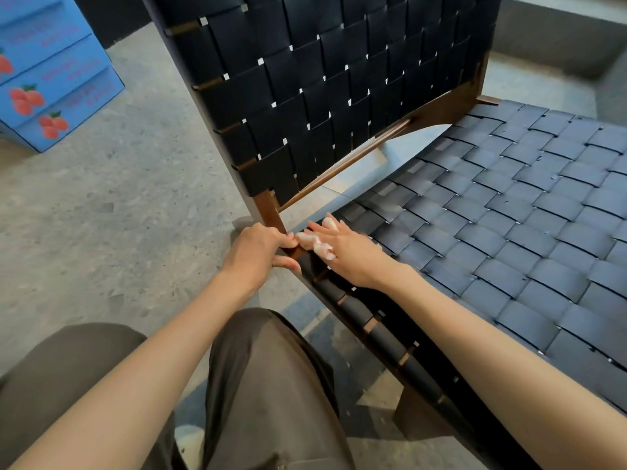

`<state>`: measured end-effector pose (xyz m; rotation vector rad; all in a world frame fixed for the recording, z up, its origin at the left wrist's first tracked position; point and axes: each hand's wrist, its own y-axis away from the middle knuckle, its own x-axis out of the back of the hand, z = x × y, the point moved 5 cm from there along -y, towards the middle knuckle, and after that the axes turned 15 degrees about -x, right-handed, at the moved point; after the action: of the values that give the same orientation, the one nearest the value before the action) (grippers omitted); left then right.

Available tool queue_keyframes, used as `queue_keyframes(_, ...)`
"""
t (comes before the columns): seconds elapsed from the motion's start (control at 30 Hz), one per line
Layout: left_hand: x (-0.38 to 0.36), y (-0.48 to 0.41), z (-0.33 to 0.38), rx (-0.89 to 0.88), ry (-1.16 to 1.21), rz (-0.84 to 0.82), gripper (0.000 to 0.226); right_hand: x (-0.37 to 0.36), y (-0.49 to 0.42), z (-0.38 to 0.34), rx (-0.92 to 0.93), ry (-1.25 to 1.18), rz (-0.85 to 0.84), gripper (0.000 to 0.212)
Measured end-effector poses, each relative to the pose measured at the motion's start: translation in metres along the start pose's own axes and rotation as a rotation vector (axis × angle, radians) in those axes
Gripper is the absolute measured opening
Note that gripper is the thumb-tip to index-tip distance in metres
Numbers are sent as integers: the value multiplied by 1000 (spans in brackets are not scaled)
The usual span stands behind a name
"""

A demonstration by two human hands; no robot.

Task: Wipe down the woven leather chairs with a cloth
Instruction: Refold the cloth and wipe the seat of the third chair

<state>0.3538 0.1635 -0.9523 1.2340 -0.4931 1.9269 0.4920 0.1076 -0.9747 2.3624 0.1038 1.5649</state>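
A chair of dark woven leather straps on a brown wooden frame fills the view, its seat (509, 212) to the right and its backrest (322, 79) rising at the top. My right hand (349, 256) lies flat on the seat's rear left corner, fingers straight, pressing a small white cloth (317, 244) that bunches out between them. My left hand (259, 252) grips the wooden frame (269, 212) at that same corner, fingers curled round the rail, almost touching the cloth.
Stacked blue cartons (51, 79) printed with red fruit stand on the concrete floor (118, 198) at the upper left. My legs in brown trousers (264, 385) are close against the chair's left side. A grey ledge (559, 39) runs behind the chair at the upper right.
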Motion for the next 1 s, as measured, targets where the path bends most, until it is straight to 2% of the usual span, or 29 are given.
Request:
queue_keyframes(0.17, -1, 2, -5, 11, 79, 30, 58, -2, -15, -3, -14, 34, -18, 49)
queue_keyframes(0.37, 0, 4, -6, -36, 98, 63, 68, 2, -54, -16, -122, 55, 88, 37)
queue_keyframes(0.43, -1, 4, -6, -58, 59, 41, 63, 1, -40, -15, -129, 25, 92, 38)
queue_keyframes(0.57, -2, 1, -7, -104, 17, 12, 53, -2, 4, -2, -173, 51, 42, 55)
queue_keyframes(0.77, 4, -1, -4, -154, 8, -43, 45, 1, 54, 43, -342, 177, 97, 54)
queue_keyframes(0.87, 3, -2, -4, -149, 16, -53, 47, -9, 45, 57, -443, 181, 83, 59)
queue_keyframes(1.0, 4, -4, -5, -178, -65, -93, 50, 8, 15, 64, -471, 137, 103, 58)
